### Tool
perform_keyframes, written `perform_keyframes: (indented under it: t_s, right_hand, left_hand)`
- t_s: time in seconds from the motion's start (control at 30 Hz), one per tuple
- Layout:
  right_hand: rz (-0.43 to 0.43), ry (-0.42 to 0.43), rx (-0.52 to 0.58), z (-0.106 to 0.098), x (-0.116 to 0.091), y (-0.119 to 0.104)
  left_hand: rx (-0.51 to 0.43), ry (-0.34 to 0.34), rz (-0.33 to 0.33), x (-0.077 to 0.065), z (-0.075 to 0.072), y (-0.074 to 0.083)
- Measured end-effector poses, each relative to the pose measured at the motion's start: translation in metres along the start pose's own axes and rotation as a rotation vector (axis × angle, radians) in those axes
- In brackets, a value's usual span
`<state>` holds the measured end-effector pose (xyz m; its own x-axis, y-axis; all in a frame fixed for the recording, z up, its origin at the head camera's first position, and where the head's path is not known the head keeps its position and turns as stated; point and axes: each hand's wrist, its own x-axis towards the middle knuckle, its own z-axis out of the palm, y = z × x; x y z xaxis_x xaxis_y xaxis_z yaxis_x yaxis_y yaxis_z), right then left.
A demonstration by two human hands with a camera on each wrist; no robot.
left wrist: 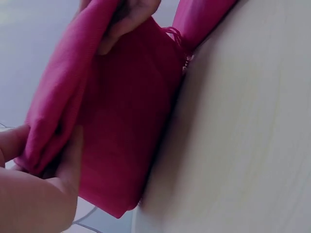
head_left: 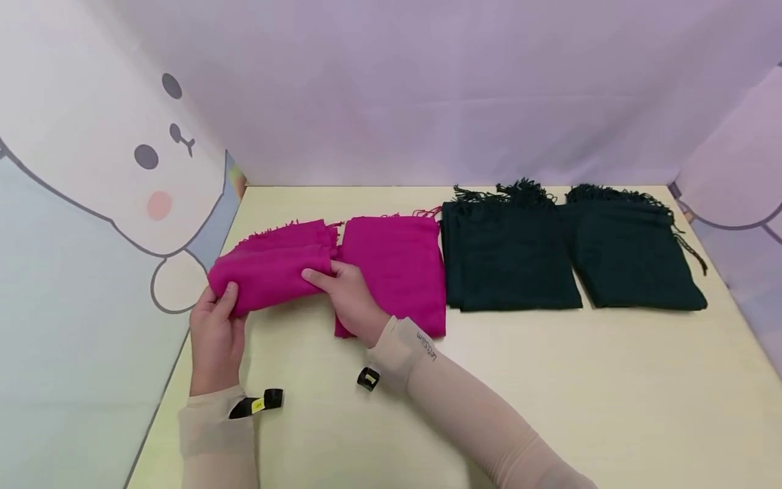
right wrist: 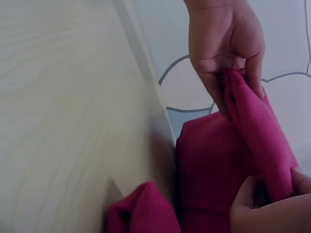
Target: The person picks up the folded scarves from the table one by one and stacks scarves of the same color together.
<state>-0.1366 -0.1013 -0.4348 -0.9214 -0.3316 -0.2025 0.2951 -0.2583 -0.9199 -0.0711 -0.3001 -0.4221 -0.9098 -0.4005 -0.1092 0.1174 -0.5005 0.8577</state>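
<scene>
A folded magenta scarf [head_left: 275, 275] with short fringe along its far edge lies at the table's left end. My left hand [head_left: 218, 333] pinches its near left corner, thumb on top and fingers underneath. At the near right corner, my right hand [head_left: 351, 295] grips the same scarf between thumb and fingers. Its near edge is raised off the table and bent back over the rest. Seen from the left wrist, the lifted fold [left wrist: 68, 73] stands above a lower layer [left wrist: 131, 97]. The right wrist view shows both corners of the fold [right wrist: 262, 131] held.
Just right of the held scarf lies a second folded magenta scarf [head_left: 394, 272]. Two dark green fringed scarves [head_left: 513, 258] lie folded farther right. A pale wooden table [head_left: 550, 401] bears them all. Printed curtains [head_left: 427, 95] hang behind and at both sides.
</scene>
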Motion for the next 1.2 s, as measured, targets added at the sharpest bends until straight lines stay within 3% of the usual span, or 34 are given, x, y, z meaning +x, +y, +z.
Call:
perform_keyframes:
  t_s: [0.23,0.47,0.73,0.97,1.2]
  right_hand:
    - [-0.121,-0.055,-0.055,-0.005,-0.007,-0.011]
    - [-0.214,-0.105,-0.075,-0.012,-0.017,-0.026]
    - [-0.244,-0.108,-0.097,-0.028,-0.031,-0.043]
    - [-0.304,-0.035,-0.143,-0.044,-0.044,-0.065]
    - [-0.377,0.021,-0.059,-0.059,-0.053,-0.088]
  left_hand:
    - [0.052,-0.033,0.203,-0.006,0.014,0.004]
    - [0.106,-0.092,0.322,-0.014,0.025,0.012]
    - [0.098,-0.158,0.338,-0.025,0.048,0.018]
    - [0.083,-0.256,0.370,-0.027,0.075,0.018]
    - [0.108,-0.337,0.383,-0.026,0.107,0.021]
